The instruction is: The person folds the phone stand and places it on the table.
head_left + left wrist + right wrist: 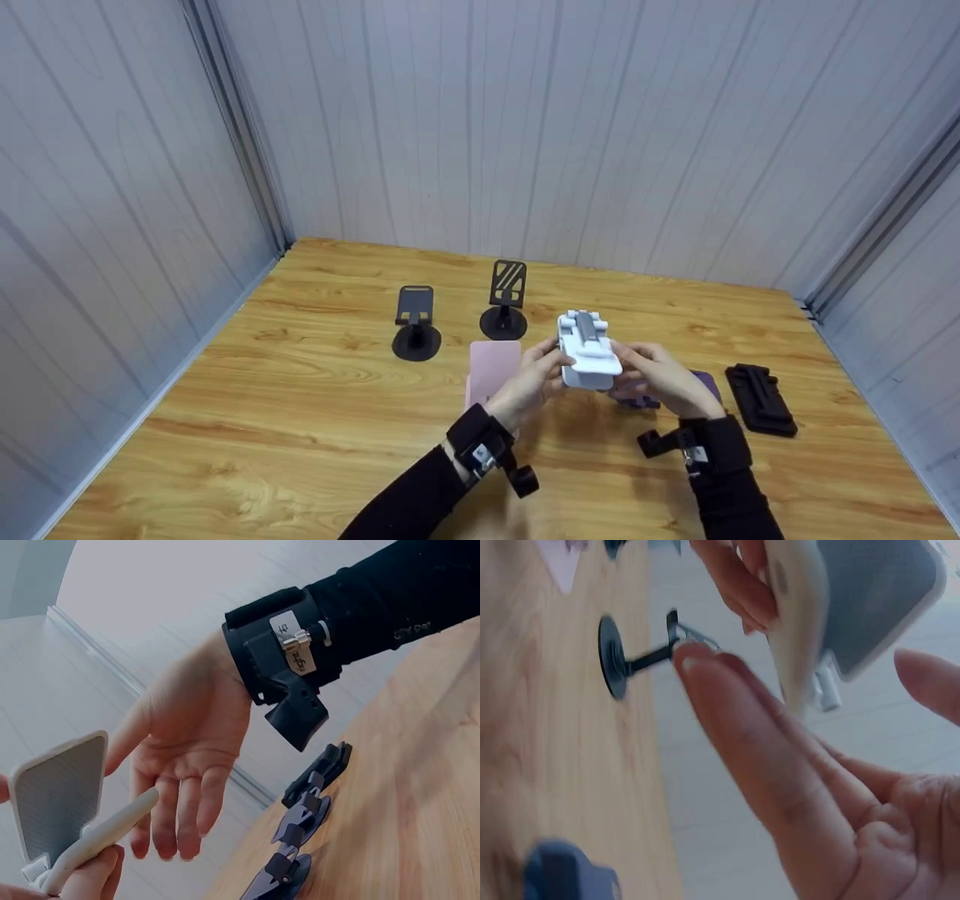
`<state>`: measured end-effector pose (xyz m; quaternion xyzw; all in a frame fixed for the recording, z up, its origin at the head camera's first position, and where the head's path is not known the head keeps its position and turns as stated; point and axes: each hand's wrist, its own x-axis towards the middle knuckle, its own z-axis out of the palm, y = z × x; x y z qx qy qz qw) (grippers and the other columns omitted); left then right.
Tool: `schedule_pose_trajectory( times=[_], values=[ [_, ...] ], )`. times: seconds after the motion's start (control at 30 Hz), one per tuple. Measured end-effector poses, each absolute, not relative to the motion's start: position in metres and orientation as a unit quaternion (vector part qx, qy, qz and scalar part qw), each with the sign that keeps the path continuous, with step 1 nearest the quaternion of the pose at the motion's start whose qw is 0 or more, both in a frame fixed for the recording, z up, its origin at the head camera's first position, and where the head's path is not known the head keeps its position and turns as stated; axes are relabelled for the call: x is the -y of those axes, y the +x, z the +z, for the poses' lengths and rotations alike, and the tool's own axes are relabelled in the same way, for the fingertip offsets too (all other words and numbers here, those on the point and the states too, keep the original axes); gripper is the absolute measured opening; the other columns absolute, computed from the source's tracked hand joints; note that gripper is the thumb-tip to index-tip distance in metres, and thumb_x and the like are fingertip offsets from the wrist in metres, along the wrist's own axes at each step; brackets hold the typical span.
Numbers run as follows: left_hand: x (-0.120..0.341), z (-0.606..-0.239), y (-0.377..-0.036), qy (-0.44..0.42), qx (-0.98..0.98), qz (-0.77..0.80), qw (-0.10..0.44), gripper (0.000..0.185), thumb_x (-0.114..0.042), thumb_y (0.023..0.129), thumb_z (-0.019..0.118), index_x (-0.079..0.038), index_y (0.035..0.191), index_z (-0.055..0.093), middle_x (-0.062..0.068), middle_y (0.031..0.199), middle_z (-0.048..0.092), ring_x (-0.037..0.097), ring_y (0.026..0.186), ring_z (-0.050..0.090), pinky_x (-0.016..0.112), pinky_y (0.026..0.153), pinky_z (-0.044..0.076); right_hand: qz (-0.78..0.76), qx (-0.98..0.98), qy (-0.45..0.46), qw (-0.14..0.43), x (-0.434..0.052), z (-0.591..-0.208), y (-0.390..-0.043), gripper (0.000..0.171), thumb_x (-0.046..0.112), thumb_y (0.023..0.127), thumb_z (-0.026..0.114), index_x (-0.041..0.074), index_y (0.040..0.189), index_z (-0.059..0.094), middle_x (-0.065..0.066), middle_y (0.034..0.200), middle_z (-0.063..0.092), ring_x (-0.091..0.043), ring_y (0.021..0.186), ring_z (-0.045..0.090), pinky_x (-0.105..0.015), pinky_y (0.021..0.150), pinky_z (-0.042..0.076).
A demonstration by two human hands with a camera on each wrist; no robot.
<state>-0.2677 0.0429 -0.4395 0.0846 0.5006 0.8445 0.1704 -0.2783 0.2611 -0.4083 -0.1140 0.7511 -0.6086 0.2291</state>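
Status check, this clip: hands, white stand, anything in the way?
Left hand grips white stand above table. Right hand outstretched beside it, contact unclear. Nearby, not visibly blocking: pink stand, purple stand.

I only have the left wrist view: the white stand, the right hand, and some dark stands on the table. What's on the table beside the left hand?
Observer: The head view shows a pink stand there, to the left of the white stand and partly hidden behind the left hand.
Operator: And farther back, toward the far wall, is anything standing?
Observer: Yes, the head view shows two dark stands upright on round bases: a solid-backed stand and, to its right and nearer the wall, a slotted stand.
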Motion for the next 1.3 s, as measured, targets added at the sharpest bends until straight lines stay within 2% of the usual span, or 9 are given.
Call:
schedule_pose_trajectory(
  times=[0.17,0.4,0.53,0.87,1.07,1.17,1.3],
  values=[
    [-0.042,-0.440,-0.268,0.081,-0.499,0.848,0.160,0.069,0.000,0.088,0.047,0.008,0.153,0.022,0.028,0.147,0.044,0.030,0.121,0.060,0.029,0.097,0.055,-0.650,-0.712,-0.120,0.237,-0.258,-0.415,-0.281,0.054,0.032,0.105,0.046,-0.013,0.136,0.043,-0.003,0.102,0.072,-0.016,0.092,0.073,-0.030,0.081,0.061],
    [-0.042,-0.443,-0.269,0.095,-0.491,0.851,0.157,0.063,0.007,0.091,0.044,0.009,0.151,0.026,0.027,0.150,0.041,0.029,0.123,0.058,0.027,0.099,0.054,-0.681,-0.684,-0.131,0.226,-0.257,-0.422,-0.285,0.039,0.021,0.105,0.048,-0.009,0.130,0.050,-0.003,0.105,0.072,-0.017,0.096,0.072,-0.031,0.083,0.061],
    [-0.042,-0.444,-0.269,0.113,-0.490,0.849,0.164,0.060,0.011,0.093,0.041,0.010,0.151,0.024,0.028,0.153,0.037,0.031,0.130,0.053,0.027,0.101,0.052,-0.690,-0.677,-0.134,0.220,-0.257,-0.425,-0.286,0.031,0.017,0.105,0.049,-0.005,0.125,0.053,-0.002,0.103,0.073,-0.016,0.095,0.072,-0.029,0.081,0.061],
    [-0.042,-0.441,-0.269,0.113,-0.467,0.857,0.188,0.061,0.012,0.095,0.040,0.008,0.153,0.020,0.026,0.156,0.032,0.035,0.140,0.042,0.032,0.112,0.043,-0.690,-0.675,-0.140,0.222,-0.259,-0.422,-0.287,0.035,0.017,0.105,0.049,-0.009,0.129,0.049,-0.004,0.104,0.072,-0.016,0.093,0.072,-0.028,0.079,0.061],
    [-0.038,-0.436,-0.269,0.116,-0.485,0.846,0.188,0.060,0.010,0.096,0.041,0.008,0.153,0.021,0.026,0.156,0.033,0.033,0.138,0.045,0.031,0.110,0.046,-0.692,-0.674,-0.138,0.218,-0.257,-0.418,-0.286,0.034,0.017,0.104,0.049,-0.008,0.127,0.052,-0.003,0.104,0.073,-0.015,0.093,0.072,-0.027,0.079,0.061],
    [-0.035,-0.430,-0.267,0.129,-0.501,0.834,0.190,0.062,0.004,0.099,0.044,0.007,0.154,0.016,0.024,0.159,0.026,0.033,0.144,0.036,0.036,0.117,0.038,-0.695,-0.674,-0.133,0.213,-0.257,-0.417,-0.285,0.036,0.017,0.104,0.050,-0.009,0.129,0.049,-0.003,0.105,0.072,-0.015,0.095,0.071,-0.028,0.081,0.061],
    [-0.030,-0.419,-0.263,0.154,-0.546,0.804,0.179,0.069,-0.006,0.100,0.046,0.003,0.157,0.006,0.020,0.165,0.012,0.032,0.153,0.016,0.044,0.126,0.018,-0.702,-0.673,-0.114,0.203,-0.259,-0.417,-0.284,0.038,0.018,0.104,0.050,-0.009,0.130,0.046,-0.002,0.104,0.073,-0.015,0.094,0.072,-0.028,0.083,0.061]
  ],
)
